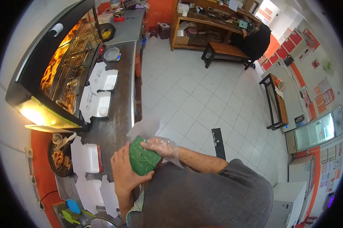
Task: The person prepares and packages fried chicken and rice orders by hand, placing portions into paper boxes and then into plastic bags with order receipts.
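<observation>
Both my hands hold a green food box point(143, 156) with pale leaf-like line drawings, just in front of my body. A whitish flap point(145, 128), smeared by motion, sticks up at its far side. My left hand point(126, 169) is bare, its fingers and thumb wrapped round the box's left and near sides. My right hand point(162, 147) wears a clear plastic glove and grips the right upper side with the thumb on top. Left of my hands, an open white box with a red side point(91, 157) lies on the counter point(116, 133).
A lit glass display case point(65, 72) holds fried food. Open boxes point(101, 104) stand beside it, and another box point(93, 193) lies near me. A dark pan point(59, 155) holds fried pieces. Further off, a person point(257, 40) sits on a bench point(226, 51) at a desk.
</observation>
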A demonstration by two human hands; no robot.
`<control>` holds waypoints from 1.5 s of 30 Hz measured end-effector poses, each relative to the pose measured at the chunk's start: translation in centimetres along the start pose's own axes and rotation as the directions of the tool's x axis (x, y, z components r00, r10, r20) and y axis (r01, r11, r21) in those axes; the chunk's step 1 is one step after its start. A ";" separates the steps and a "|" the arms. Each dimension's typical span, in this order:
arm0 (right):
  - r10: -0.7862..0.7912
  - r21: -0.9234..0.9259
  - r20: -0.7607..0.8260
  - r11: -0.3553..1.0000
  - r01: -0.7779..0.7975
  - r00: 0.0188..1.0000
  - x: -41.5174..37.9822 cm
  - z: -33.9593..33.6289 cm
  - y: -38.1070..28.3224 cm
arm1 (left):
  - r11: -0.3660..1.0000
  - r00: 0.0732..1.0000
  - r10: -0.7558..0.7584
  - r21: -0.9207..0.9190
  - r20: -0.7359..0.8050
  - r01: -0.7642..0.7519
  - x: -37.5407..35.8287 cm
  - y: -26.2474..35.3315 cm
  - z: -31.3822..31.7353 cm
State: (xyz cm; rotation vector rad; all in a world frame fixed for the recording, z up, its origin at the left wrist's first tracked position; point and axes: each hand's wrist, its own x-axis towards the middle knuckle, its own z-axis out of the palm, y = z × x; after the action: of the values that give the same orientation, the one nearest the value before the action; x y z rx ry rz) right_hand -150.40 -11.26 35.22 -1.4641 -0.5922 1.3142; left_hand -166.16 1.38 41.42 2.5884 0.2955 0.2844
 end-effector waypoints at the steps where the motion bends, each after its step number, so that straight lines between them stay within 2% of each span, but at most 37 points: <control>1: -0.136 -0.150 -0.125 0.982 0.117 0.983 0.1 -0.2 0.0 | 0.999 1.000 -0.017 -0.032 -0.024 0.016 -0.5 -0.3 -0.5; 2: -0.282 -0.302 -0.215 0.929 0.211 0.935 -0.1 -0.5 0.1 | 0.999 0.999 -0.044 -0.028 -0.027 0.044 -1.0 -1.0 -0.8; 3: -0.235 -0.131 -0.294 0.970 0.205 0.927 -0.5 -1.4 -0.4 | 0.993 0.990 -0.078 -0.097 -0.118 0.067 -1.7 -2.1 -1.1; 5: -0.009 0.094 -0.406 0.994 0.051 0.914 -1.4 -4.0 -3.4 | 0.974 0.950 -0.152 -0.202 -0.272 0.098 -3.9 -5.7 -1.3; 6: -0.220 -0.100 -0.431 0.975 0.196 0.875 -0.8 -5.7 -2.2 | 0.938 0.929 -0.229 -0.322 -0.291 0.131 -5.7 -7.7 -0.8; 7: -0.031 -0.166 -0.423 0.985 -0.044 0.906 -1.2 -5.7 -5.0 | 0.933 0.908 -0.257 -0.331 -0.330 0.144 -6.8 -8.7 -0.8; 9: -0.218 -0.215 -0.299 0.964 0.157 0.929 -0.1 -6.0 -3.8 | 0.924 0.866 -0.322 -0.325 -0.383 0.200 -9.0 -9.3 -0.6; 10: -0.212 -0.215 -0.253 0.963 0.159 0.944 0.6 -6.2 -2.8 | 0.915 0.863 -0.310 -0.372 -0.399 0.157 -9.7 -9.5 -0.1; 11: -0.128 -0.347 -0.212 0.937 0.048 0.969 1.8 -6.2 -1.3 | 0.902 0.863 -0.290 -0.419 -0.413 0.102 -10.4 -10.1 0.7; 12: -0.042 -0.479 -0.191 0.876 -0.056 0.981 2.8 -6.0 -0.1 | 0.900 0.851 -0.311 -0.419 -0.423 0.121 -10.9 -10.2 1.6; 13: 0.021 -0.636 -0.152 0.763 -0.115 0.988 4.0 -5.0 0.9 | 0.823 0.851 -0.317 -0.567 -0.419 0.027 -11.3 -10.1 2.8; 14: -0.013 -0.639 -0.100 0.767 -0.054 0.995 5.8 -4.8 4.0 | 0.716 0.850 -0.318 -0.694 -0.421 -0.075 -11.6 -9.8 3.7; 15: 0.070 -0.571 -0.147 0.809 -0.142 0.987 6.0 -2.6 3.5 | 0.674 0.868 -0.334 -0.737 -0.367 -0.052 -11.7 -9.4 4.3; 16: 0.155 -0.500 -0.183 0.836 -0.228 0.971 6.6 -0.4 3.0 | 0.729 0.878 -0.293 -0.682 -0.378 -0.050 -12.1 -10.2 6.1; 17: 0.162 -0.522 -0.155 0.824 -0.220 0.975 7.6 0.3 3.0 | 0.763 0.858 -0.290 -0.644 -0.424 -0.060 -12.1 -10.3 7.0; 19: 0.055 -0.712 0.042 0.702 -0.009 0.998 9.7 1.7 3.5 | 0.799 0.823 -0.311 -0.600 -0.476 -0.045 -12.5 -10.5 7.8; 20: 0.060 -0.719 0.068 0.695 0.007 0.996 10.5 2.2 3.0 | 0.839 0.817 -0.334 -0.543 -0.471 0.030 -12.4 -10.5 7.8; 21: 0.014 -0.865 0.089 0.497 0.071 0.996 11.4 2.6 2.0 | 0.871 0.808 -0.356 -0.480 -0.470 0.104 -12.3 -10.6 7.8; 22: -0.035 -0.956 0.124 0.265 0.129 0.992 12.6 2.9 1.1 | 0.873 0.789 -0.370 -0.474 -0.490 0.115 -12.2 -10.7 8.2; 24: -0.044 -0.963 0.159 0.211 0.165 0.986 16.6 3.1 2.8 | 0.832 0.667 -0.554 -0.329 -0.498 0.446 -12.5 -11.0 10.0; 25: -0.132 -0.966 0.199 0.141 0.217 0.971 19.0 3.2 4.6 | 0.786 0.641 -0.605 -0.226 -0.473 0.575 -13.2 -11.3 11.4; 26: -0.219 -0.962 0.244 0.070 0.265 0.945 21.4 3.4 6.4 | 0.774 0.617 -0.615 -0.223 -0.492 0.593 -14.0 -11.4 12.8; 27: -0.220 -0.953 0.277 0.064 0.298 0.935 23.8 3.6 8.6 | 0.663 0.537 -0.736 -0.281 -0.413 0.694 -15.1 -11.2 14.3; 28: -0.155 -0.952 0.299 0.022 0.306 0.942 26.0 3.8 11.0 | 0.536 0.439 -0.837 -0.328 -0.327 0.777 -16.1 -11.2 15.8; 29: -0.092 -0.948 0.319 -0.024 0.319 0.943 27.0 4.4 12.2 | 0.461 0.363 -0.874 -0.314 -0.323 0.830 -17.2 -11.1 17.2; 30: -0.120 -0.935 0.354 -0.060 0.349 0.928 26.7 5.2 12.5 | 0.379 0.279 -0.904 -0.304 -0.325 0.874 -18.0 -11.5 18.5; 31: -0.144 -0.922 0.385 -0.032 0.385 0.911 26.2 6.2 12.4 | 0.358 0.242 -0.903 -0.311 -0.354 0.880 -18.9 -12.4 19.8; 33: -0.108 -0.897 0.441 -0.066 0.437 0.891 27.1 7.2 13.7 | 0.268 0.136 -0.951 -0.517 -0.279 0.813 -20.4 -13.5 21.6; 34: -0.104 -0.890 0.456 -0.059 0.452 0.884 27.2 7.7 14.1 | 0.248 0.103 -0.951 -0.518 -0.291 0.819 -20.2 -13.4 21.3; 36: -0.081 -0.884 0.467 -0.053 0.465 0.880 28.0 7.7 14.8 | 0.181 0.128 -0.981 -0.448 -0.146 0.875 -19.3 -13.1 20.7; 38: -0.047 -0.886 0.463 -0.039 0.461 0.885 26.8 8.6 14.2 | 0.169 0.116 -0.981 -0.378 -0.158 0.910 -18.9 -12.4 21.4; 40: -0.418 -0.898 0.370 0.069 0.435 0.830 23.6 9.7 8.6 | 0.153 0.065 -0.964 -0.337 -0.258 0.929 -18.4 -11.2 21.0; 41: -0.419 -0.887 0.396 0.055 0.458 0.817 23.6 10.0 7.9 | 0.181 0.041 -0.922 -0.336 -0.385 0.924 -18.6 -10.1 21.2; 42: -0.613 -0.811 0.370 0.153 0.565 0.698 23.6 10.0 7.4 | 0.169 0.017 -0.919 -0.354 -0.395 0.920 -19.3 -8.9 21.4; 43: -0.773 -0.706 0.295 0.220 0.673 0.562 23.3 9.9 6.8 | 0.197 -0.024 -0.881 -0.412 -0.473 0.889 -20.4 -7.5 21.6; 44: -0.770 -0.696 0.322 0.203 0.689 0.552 22.4 10.0 5.7 | 0.228 -0.073 -0.836 -0.465 -0.544 0.855 -21.5 -5.8 22.0; 45: -0.742 -0.629 0.365 0.248 0.737 0.562 21.5 10.5 4.4 | 0.223 -0.109 -0.793 -0.451 -0.600 0.864 -22.6 -3.9 22.4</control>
State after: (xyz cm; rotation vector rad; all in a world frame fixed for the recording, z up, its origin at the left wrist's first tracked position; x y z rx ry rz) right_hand -155.27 9.69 23.80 -1.4341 -1.7399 0.2258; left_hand -182.60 -11.75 17.21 1.5403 2.2287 0.8499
